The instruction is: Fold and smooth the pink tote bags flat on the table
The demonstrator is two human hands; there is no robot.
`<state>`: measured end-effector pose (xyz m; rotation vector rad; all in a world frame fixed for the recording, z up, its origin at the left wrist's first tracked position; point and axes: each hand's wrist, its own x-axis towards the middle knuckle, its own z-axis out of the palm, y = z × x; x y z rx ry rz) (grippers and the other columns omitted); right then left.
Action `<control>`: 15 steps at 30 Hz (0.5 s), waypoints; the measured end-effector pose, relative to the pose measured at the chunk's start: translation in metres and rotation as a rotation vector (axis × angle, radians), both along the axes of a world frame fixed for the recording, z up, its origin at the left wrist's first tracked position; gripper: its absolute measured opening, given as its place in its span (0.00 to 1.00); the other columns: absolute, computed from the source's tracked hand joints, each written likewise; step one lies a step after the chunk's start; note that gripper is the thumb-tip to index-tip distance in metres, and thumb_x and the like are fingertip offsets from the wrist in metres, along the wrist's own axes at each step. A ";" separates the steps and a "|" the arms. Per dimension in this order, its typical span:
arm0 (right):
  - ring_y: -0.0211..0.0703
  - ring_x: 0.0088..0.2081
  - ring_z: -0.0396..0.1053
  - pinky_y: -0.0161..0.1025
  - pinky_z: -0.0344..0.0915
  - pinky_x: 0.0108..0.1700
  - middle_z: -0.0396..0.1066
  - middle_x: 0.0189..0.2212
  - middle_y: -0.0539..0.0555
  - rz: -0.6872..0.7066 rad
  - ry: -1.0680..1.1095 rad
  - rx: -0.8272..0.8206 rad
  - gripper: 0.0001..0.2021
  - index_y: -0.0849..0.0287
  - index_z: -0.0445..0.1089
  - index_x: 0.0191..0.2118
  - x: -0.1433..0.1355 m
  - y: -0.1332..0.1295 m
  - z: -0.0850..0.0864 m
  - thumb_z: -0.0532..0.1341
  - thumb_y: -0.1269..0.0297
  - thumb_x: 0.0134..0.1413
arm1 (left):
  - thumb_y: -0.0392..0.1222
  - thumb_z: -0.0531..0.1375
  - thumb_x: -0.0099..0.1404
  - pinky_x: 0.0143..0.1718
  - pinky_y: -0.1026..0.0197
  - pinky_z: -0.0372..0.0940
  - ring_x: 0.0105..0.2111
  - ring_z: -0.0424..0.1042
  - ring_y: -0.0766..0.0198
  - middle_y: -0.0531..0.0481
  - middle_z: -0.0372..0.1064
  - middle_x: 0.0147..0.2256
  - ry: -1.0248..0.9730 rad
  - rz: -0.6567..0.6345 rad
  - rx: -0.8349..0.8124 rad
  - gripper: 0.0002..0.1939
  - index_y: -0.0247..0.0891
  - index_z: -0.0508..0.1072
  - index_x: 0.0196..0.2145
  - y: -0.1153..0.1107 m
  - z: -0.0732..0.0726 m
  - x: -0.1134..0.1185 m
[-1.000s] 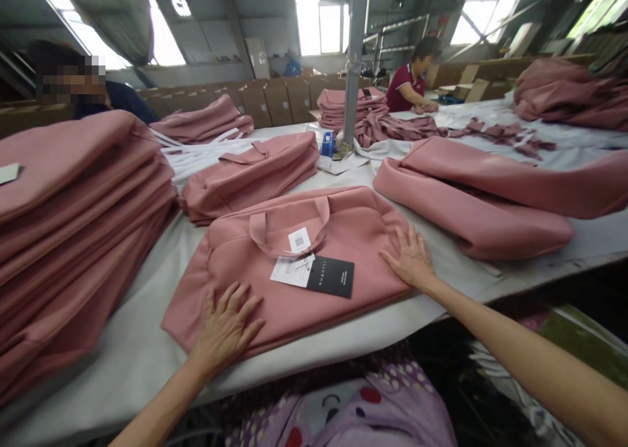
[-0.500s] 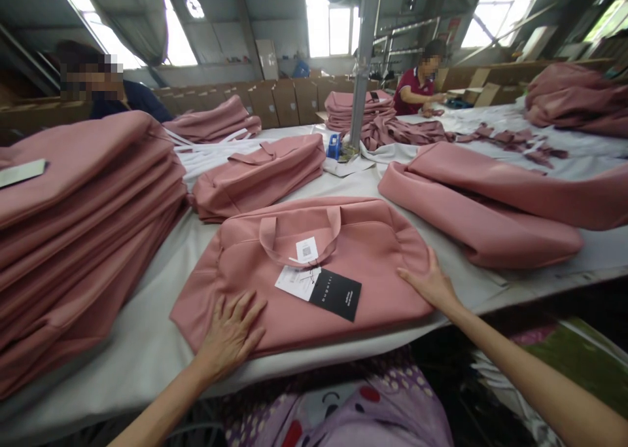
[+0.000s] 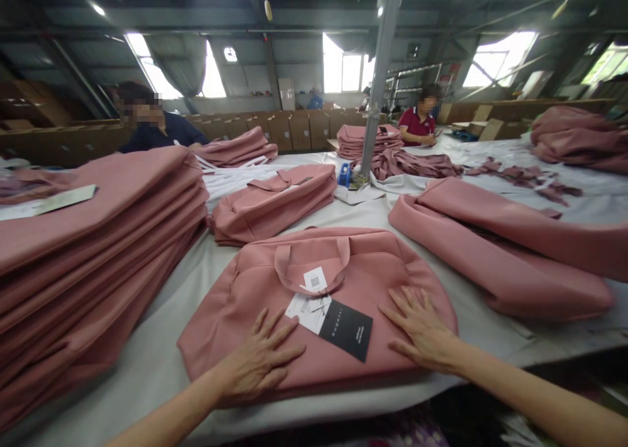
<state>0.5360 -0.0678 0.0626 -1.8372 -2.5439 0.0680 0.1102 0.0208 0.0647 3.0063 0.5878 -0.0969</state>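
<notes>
Both my hands flat on the pink bag (image 3: 353, 270), which lies in front of me on the white surface (image 3: 161, 362). Left hand (image 3: 258, 362) near its front-left edge, fingers spread, palm down, gripping nothing. Right hand (image 3: 424, 329) on the right end, fingers spread too. Black tag (image 3: 346, 329) and white tags (image 3: 307, 306) btwn them. Tall stack of pink bags (image 3: 93, 257) to my left.

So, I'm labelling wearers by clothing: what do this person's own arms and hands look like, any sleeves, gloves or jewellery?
Both forearms are bare as far as the view shows, with no sleeves. The left hand and right hand wear no gloves, and no rings, watch or bracelets show. Fingers are slim with short, unpainted nails.
</notes>
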 end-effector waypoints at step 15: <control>0.74 0.64 0.42 0.72 0.36 0.58 0.47 0.65 0.67 0.160 -0.077 0.234 0.45 0.55 0.50 0.66 0.011 0.000 -0.032 0.54 0.33 0.48 | 0.54 0.56 0.64 0.60 0.32 0.19 0.65 0.37 0.38 0.48 0.42 0.67 -0.135 -0.043 0.171 0.33 0.58 0.49 0.65 0.004 -0.019 -0.002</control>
